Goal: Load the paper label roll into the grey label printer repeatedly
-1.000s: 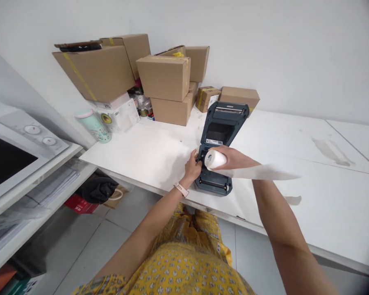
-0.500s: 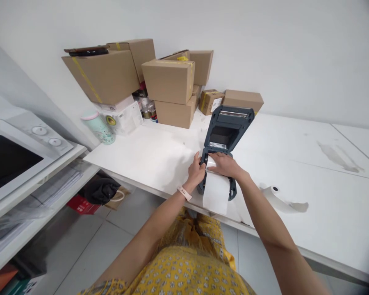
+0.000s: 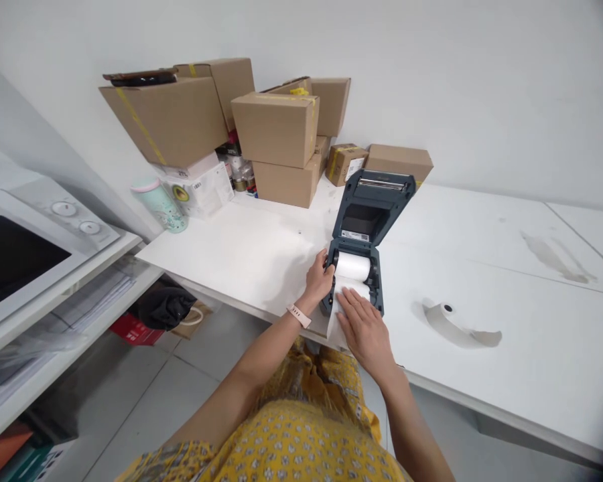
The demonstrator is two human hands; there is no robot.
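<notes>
A dark grey label printer (image 3: 376,201) stands at the front edge of the white table with its lid up. Inside it lies a white paper roll (image 3: 352,266), and its loose paper strip (image 3: 338,318) hangs forward over the table edge. My left hand (image 3: 319,278) is closed on the printer's left side, thumb at the rim beside the roll. Flat on the strip, with fingers stretched out, rests my right hand (image 3: 366,326), in front of the roll. It covers part of the strip and of the printer's front.
Cardboard boxes (image 3: 276,130) are stacked at the back left, beside a mint tumbler (image 3: 161,206). A small, partly unrolled paper roll (image 3: 449,321) lies right of the printer. On a shelf at far left sits a microwave (image 3: 30,234). The table's front edge runs close to my body.
My right hand has moved from the roll inside the printer toward me onto the paper strip, uncovering the roll. The strip now slants left. My left hand stays at the printer's side.
</notes>
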